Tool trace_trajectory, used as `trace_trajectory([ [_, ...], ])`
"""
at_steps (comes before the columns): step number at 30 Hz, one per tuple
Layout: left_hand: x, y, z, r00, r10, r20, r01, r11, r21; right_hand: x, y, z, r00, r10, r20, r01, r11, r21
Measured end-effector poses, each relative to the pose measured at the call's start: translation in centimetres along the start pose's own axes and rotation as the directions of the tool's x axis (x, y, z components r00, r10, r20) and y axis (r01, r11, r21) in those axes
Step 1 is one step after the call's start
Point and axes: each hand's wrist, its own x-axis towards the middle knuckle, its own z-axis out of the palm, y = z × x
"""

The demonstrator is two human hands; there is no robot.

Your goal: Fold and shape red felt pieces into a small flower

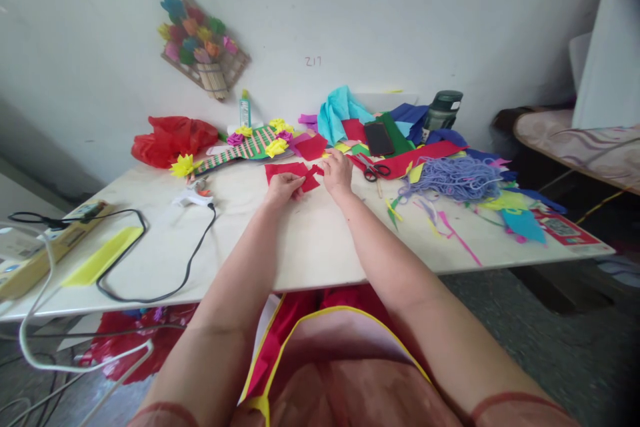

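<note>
Between my hands, over the middle of the table, is a small piece of red crepe paper (311, 177). My left hand (285, 188) is closed, pinching that piece at its left side. My right hand (337, 172) has its fingers pressed together at the piece's right end. Under and behind my left hand lies a larger red sheet (280, 169). Another red square (311, 147) rests just beyond. Black-handled scissors (373, 170) lie right of my right hand. What sits between the fingertips is partly hidden.
A white glue gun (195, 195) with a black cord lies at the left, near a power strip (55, 247). Behind stands a guitar-shaped craft (250, 145) with paper flowers. At right are blue yarn (453, 179), a phone (379, 139) and a dark bottle (444, 110).
</note>
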Motion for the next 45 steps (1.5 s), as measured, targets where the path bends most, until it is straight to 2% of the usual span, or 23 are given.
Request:
trace_trajectory([
  [3, 0.1, -0.1, -0.2, 1.000, 0.002, -0.005, -0.002, 1.000, -0.025, 0.3, 0.3, 0.1, 0.998, 0.061, -0.019, -0.059, 0.994, 0.093],
  [6, 0.2, -0.2, -0.3, 1.000, -0.018, -0.010, 0.018, 0.999, -0.034, 0.4, 0.0, 0.0, 0.996, 0.092, 0.021, -0.094, 0.989, 0.117],
  [11, 0.3, -0.3, -0.5, 1.000, -0.028, -0.009, 0.027, 0.999, -0.032, 0.3, -0.8, -0.2, 0.996, 0.000, 0.094, -0.007, 0.997, 0.072],
  [17, 0.3, -0.5, -0.4, 1.000, 0.001, -0.021, 0.000, 1.000, 0.009, -0.2, -1.3, -0.2, 0.957, -0.014, 0.291, 0.017, 1.000, -0.009],
  [24, 0.2, -0.3, -0.2, 1.000, 0.001, -0.018, 0.000, 1.000, 0.010, -0.3, -1.5, -0.4, 0.928, -0.088, 0.361, 0.103, 0.994, -0.022],
  [34, 0.2, -0.1, -0.1, 1.000, 0.005, -0.009, -0.004, 0.996, 0.084, -0.2, -1.5, -0.5, 0.901, -0.067, 0.429, 0.120, 0.988, -0.098],
  [40, 0.7, -1.0, 0.0, 0.996, 0.094, -0.007, -0.091, 0.977, 0.192, 0.0, -1.8, -1.1, 0.866, -0.044, 0.499, 0.172, 0.962, -0.214],
  [45, 1.0, -1.4, 0.0, 0.981, 0.193, -0.015, -0.177, 0.927, 0.331, 0.0, -2.2, -1.4, 0.848, -0.024, 0.529, 0.185, 0.949, -0.254],
])
